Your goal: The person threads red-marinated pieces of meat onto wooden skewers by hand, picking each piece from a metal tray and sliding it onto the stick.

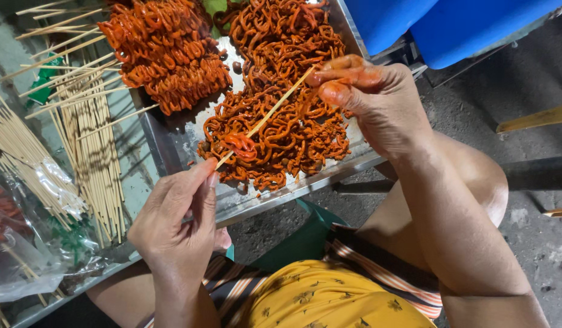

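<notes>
Over metal tray (172, 143) of red-marinated intestine strips (281, 130): left hand (175, 228) pinching bamboo skewer (266, 116) end, right hand (372, 100) gripping its tip and a strip.

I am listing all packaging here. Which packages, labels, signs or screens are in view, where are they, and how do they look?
Clear plastic bag: lower left on the table, crumpled, holding pale bamboo skewers.
Green wrapper piece: upper left, under loose skewers, small.
No signs or screens in view.
</notes>
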